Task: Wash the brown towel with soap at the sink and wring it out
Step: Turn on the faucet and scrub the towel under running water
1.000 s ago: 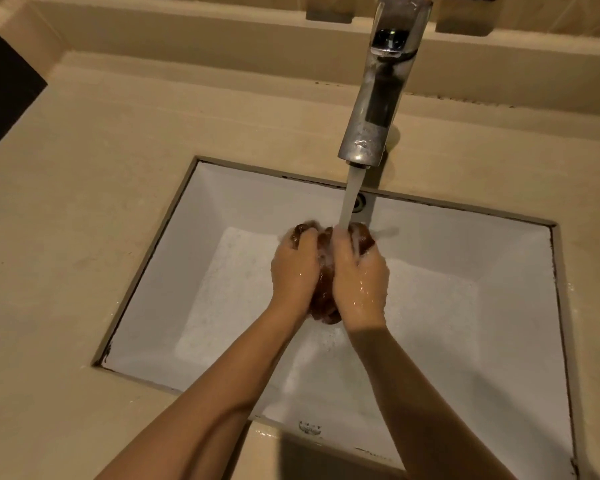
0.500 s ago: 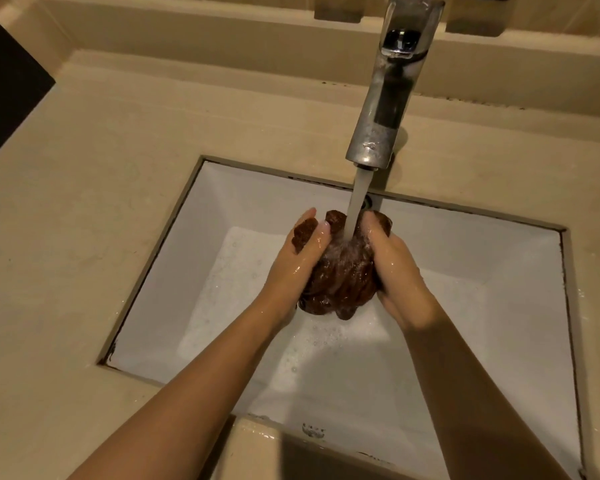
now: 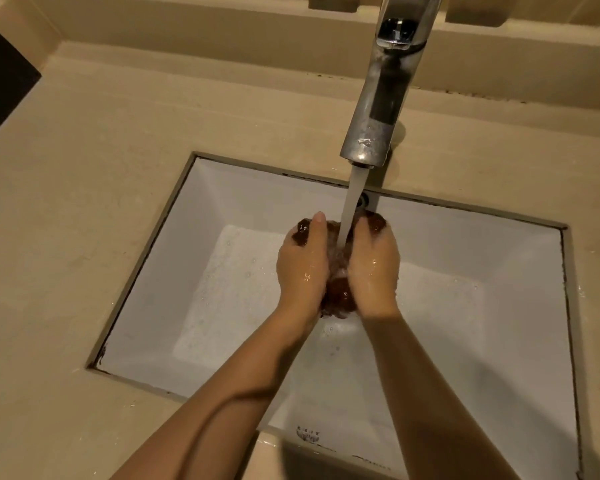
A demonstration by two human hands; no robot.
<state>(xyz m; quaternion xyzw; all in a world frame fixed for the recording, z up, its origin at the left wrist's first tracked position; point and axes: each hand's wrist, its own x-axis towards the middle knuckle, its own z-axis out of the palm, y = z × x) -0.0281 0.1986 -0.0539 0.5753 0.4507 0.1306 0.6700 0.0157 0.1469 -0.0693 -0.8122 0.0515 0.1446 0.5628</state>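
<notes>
Squeezing the brown towel (image 3: pixel 338 299) between them, my left hand (image 3: pixel 302 268) and right hand (image 3: pixel 373 268) both curl around it over the sink (image 3: pixel 187 254). Water (image 3: pixel 352 199) from the faucet (image 3: pixel 378 109) lands on it.

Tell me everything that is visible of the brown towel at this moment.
The brown towel is a dark reddish-brown cloth, wet and glossy, bunched into a tight ball. It is held above the basin of the white sink, squeezed between the left hand and the right hand, which cover most of it. The water stream from the faucet falls onto its top, between the hands.
</notes>
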